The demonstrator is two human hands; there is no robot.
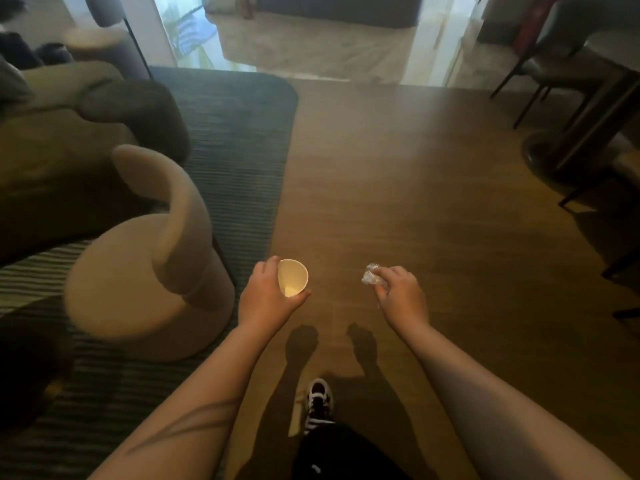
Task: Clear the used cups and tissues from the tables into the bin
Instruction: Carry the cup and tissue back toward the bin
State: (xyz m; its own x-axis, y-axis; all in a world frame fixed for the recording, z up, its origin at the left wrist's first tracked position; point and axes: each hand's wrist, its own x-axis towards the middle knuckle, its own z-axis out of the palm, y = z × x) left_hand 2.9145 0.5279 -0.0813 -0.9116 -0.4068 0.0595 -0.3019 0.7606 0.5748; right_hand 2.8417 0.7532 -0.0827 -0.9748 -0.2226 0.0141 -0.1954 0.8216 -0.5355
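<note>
My left hand [268, 297] is wrapped around a white paper cup [292, 277], held upright with its open mouth facing me; the inside looks empty. My right hand [401, 291] pinches a small crumpled white tissue [371, 275] between thumb and fingers. Both hands are held out in front of me over the wooden floor, about a forearm's width apart. No bin shows in this view.
A round beige chair [149, 268] stands on a striped rug [239, 140] to my left, with a brown sofa [69, 140] beyond it. A table and dark chairs [568, 98] are at the right. Wooden floor [415, 174] stretches ahead to a glass door. My shoe [318, 401] is below.
</note>
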